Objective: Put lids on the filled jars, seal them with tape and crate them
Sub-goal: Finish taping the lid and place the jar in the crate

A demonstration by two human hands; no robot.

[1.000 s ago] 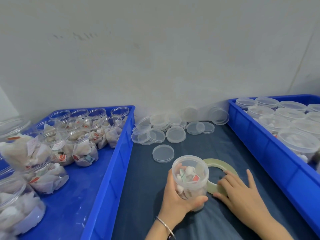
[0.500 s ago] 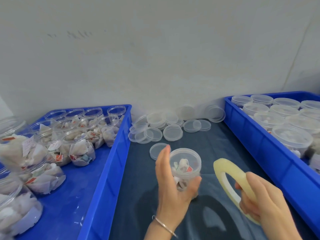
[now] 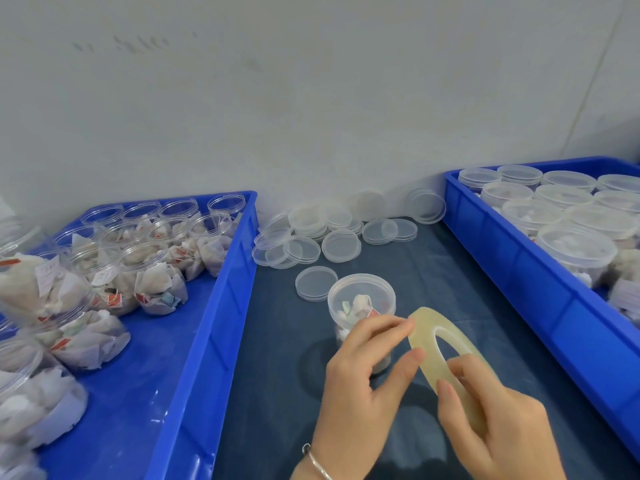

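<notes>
Jars (image 3: 157, 285) stuffed with white sachets, lidless, fill the left crate (image 3: 221, 306). On the dark cloth between crates stands the lidded jar (image 3: 362, 303), behind the left hand (image 3: 367, 368), whose fingertips pinch at the tape roll (image 3: 446, 355), seemingly its free end. The right hand (image 3: 498, 424) grips that roll; lidded jars (image 3: 575, 244) pack the right crate (image 3: 519, 258).

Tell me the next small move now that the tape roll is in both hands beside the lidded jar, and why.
Probably peel the free end off the tape roll and draw it toward the jar. The right hand grips the roll, the left hand pinches at its upper edge, and the jar stands lidded on the dark mat just behind, with no tape visible on it yet.
</notes>
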